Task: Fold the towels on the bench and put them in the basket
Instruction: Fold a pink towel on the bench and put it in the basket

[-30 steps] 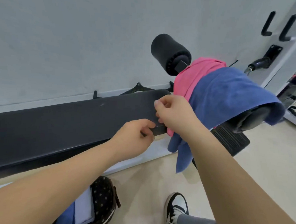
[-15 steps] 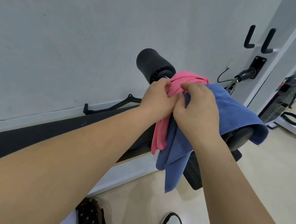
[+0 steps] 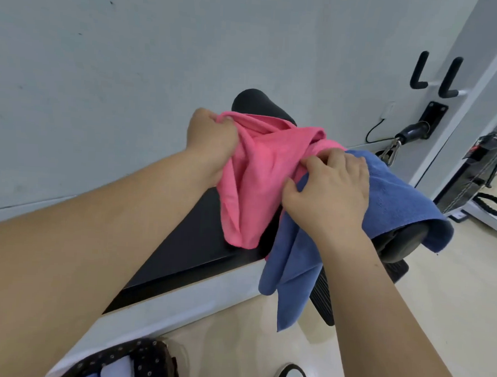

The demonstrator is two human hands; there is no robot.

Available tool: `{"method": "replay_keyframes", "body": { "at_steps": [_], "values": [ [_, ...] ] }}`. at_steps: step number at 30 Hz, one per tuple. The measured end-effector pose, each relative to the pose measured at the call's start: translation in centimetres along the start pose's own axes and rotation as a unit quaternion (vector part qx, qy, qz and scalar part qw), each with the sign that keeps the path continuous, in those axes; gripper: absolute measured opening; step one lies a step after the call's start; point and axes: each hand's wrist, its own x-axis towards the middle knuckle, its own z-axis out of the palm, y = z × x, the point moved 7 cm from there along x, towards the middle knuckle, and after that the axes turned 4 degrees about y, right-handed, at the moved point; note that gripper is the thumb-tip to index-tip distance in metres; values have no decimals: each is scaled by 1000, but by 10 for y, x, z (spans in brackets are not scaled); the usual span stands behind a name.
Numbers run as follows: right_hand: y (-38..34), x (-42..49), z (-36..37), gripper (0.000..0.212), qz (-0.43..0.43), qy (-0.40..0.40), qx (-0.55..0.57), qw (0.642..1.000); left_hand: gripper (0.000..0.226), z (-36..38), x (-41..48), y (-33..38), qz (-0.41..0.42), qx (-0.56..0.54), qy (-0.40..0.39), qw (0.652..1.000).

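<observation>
While the frame edge cuts off the basket (image 3: 134, 364), left hand (image 3: 212, 141) and right hand (image 3: 332, 192) grip the pink towel (image 3: 259, 171), its length running left-right above the bench (image 3: 186, 251).

- pink towel (image 3: 259, 171): soft matt cloth, fine nap, creased.
- blue towel (image 3: 396, 202): matt terry cloth, coarser pile.
- desk (image 3: 198, 243): black padded top, smooth, faint sheen.
- roller pad (image 3: 252, 102): black, matt, foam-like.
- wall (image 3: 132, 67): pale, matt, lightly scuffed.
- floor (image 3: 436, 313): cream, smooth, slightly glossy.

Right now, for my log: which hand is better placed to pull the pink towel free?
Probably left: the left hand grips the pink towel away from the blue towel; the right hand pinches it at their overlap.
</observation>
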Motion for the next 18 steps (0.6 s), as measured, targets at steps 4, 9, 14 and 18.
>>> {"method": "replay_keyframes", "body": {
  "at_steps": [4, 9, 14, 18],
  "values": [
    [-13, 5, -2, 40, 55, -49, -13, 997, 8, -72, 7, 0, 0, -20, 114, 993],
    [-80, -2, -17, 36, 9, -9, 332, 943, 12, -135, 4, 37, 90, 70, 68, 991],
    [-164, -33, -9, 60, -28, -175, 566, 805, 18, -164, -34, 56, 56, 67, -183, 979],
    [-199, -51, -8, 50, -38, -282, 648, 707, 11, -199, -59, 51, 27, 99, -290, 952]
  ]
}}
